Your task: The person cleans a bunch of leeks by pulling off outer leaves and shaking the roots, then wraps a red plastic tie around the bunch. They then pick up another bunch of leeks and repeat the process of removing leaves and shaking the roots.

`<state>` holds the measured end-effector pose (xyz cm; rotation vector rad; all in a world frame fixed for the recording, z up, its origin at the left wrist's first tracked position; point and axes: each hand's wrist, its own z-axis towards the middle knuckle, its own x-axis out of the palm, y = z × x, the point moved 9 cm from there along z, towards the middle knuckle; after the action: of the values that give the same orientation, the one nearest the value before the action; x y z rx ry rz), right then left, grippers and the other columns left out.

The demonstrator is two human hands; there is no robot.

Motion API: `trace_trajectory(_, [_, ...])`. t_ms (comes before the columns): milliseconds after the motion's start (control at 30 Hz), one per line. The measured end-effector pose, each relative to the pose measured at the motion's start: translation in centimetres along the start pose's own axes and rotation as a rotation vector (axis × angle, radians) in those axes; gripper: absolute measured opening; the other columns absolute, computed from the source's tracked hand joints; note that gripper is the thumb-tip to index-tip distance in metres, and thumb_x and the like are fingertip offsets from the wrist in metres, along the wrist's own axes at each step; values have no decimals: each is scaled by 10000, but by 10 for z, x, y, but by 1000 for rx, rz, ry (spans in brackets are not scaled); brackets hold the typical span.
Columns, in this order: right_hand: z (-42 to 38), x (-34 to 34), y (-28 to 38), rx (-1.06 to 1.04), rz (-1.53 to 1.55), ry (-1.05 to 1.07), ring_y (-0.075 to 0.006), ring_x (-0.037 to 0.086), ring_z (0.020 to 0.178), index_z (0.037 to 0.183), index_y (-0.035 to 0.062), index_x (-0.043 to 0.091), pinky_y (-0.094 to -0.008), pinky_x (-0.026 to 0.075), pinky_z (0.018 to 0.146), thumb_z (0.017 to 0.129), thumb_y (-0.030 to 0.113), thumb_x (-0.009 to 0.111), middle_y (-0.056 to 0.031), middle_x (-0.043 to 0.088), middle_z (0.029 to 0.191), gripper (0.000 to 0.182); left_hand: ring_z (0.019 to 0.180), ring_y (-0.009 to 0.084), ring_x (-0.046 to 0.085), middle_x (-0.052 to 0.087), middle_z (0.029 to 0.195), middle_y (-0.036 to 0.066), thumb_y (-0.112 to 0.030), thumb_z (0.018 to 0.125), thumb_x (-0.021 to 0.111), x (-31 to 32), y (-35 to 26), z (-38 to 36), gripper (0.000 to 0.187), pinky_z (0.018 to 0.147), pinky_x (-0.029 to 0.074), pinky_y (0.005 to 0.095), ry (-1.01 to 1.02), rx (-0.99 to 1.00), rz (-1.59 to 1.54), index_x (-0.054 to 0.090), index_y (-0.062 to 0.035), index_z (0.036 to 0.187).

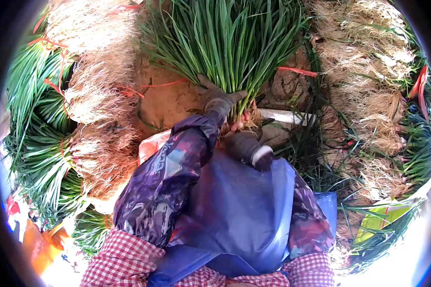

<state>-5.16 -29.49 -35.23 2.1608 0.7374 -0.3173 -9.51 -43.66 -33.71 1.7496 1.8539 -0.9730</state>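
**Left hand [219,100] on the green bunch [227,43], right hand [242,145] low by the pink bulbs [244,116]**

Both gloved, dark. From where I stand: left holds the lower stems, thumb laid across the front, one finger pointing off toward the leaves. Fingers under the stems hidden. Right is just below the root end, back of the glove up, fingertips out of sight; can't tell if it grips, touches roots or is spread. White cuff [262,153] at that wrist.

Bunch: in front of the person, just beyond the blue apron [239,205], leaves fanned away, bulbs toward the body. It lies over muddy ground [163,107]. White bar [287,116] just right of the bulbs, partly covered; can't say what it is. Red strip [297,71] off to the right of the stems. Rooty bundles piled left [98,95] and right [359,62].

Step in hand, my read: steadying the base and handling the root end. To do it well: left grip firm but not crushing, low on the stems where they narrow, thumb flat so leaves don't crease. Right should work from below, bulbs level, no tugging; thin stalks could slip out or snap. Mind loose leaves snagging near the red strip.
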Motion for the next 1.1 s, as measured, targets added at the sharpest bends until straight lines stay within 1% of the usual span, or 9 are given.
trace_trajectory(100, [9,1,-10,-88,98,-216,-332,632,850,989,153,675,-420,481,751,841,346,527,-149,660,896,284,1373,417,126,63,1468,311,-566,492,830,2,-1,-1,1452,1111,224,412,3,9,-12,-136,-14,1425])
trace_trajectory(200, [20,24,-37,149,-9,-12,-300,634,880,994,160,672,-411,475,772,838,308,523,-124,665,919,261,1373,415,126,67,1467,312,-563,493,831,-4,-6,-3,1453,1111,222,412,2,15,-8,-137,-7,1423])
trace_trajectory(300, [13,-6,-16,-200,102,-195,-274,644,860,1005,155,670,-406,479,769,840,281,514,-103,671,925,260,1373,414,125,72,1466,313,-560,494,832,2,-4,1,1454,1111,220,413,-2,22,7,-137,0,1421])
trace_trajectory(500, [10,-14,-8,-204,178,30,-266,624,938,1070,150,653,-392,469,816,837,289,551,-127,662,975,290,1373,411,124,82,1464,315,-554,496,834,-5,-11,9,1455,1111,215,413,2,80,-56,-139,14,1417])
trace_trajectory(633, [-29,-75,-22,-352,342,-118,-301,626,922,1049,110,661,-402,473,813,819,352,594,-143,663,986,340,1300,362,337,296,1401,297,-487,582,820,-13,4,11,1329,1055,317,399,20,128,-74,-60,46,1424])
trace_trajectory(733, [-37,-132,-108,52,520,-335,-314,580,1025,1138,130,616,-396,449,884,788,350,615,-136,598,1140,414,1316,363,317,270,1424,285,-505,588,815,-12,29,35,1291,1026,360,403,44,466,-392,-15,-22,1451])
trace_trajectory(767, [-45,-157,-138,257,519,-455,-316,556,1077,1179,148,596,-394,437,916,776,341,619,-130,563,1210,448,1239,330,431,427,1333,257,-387,744,746,-16,39,42,1041,979,400,393,55,525,-353,68,-42,1455])
trace_trajectory(933, [-46,-225,-210,542,-710,-1025,-309,481,1187,1158,207,605,-497,352,988,779,310,590,-98,502,1309,393,910,219,562,565,1095,149,-72,877,563,-56,90,55,586,835,455,294,-21,248,-683,302,-136,1397])
trace_trajectory(1100, [-28,-225,-254,718,-644,-431,-290,526,1123,1095,225,623,-495,378,948,783,249,575,-86,568,1208,317,961,294,577,590,1047,146,-188,801,654,-98,102,103,481,835,466,374,-487,488,254,516,-179,1262])
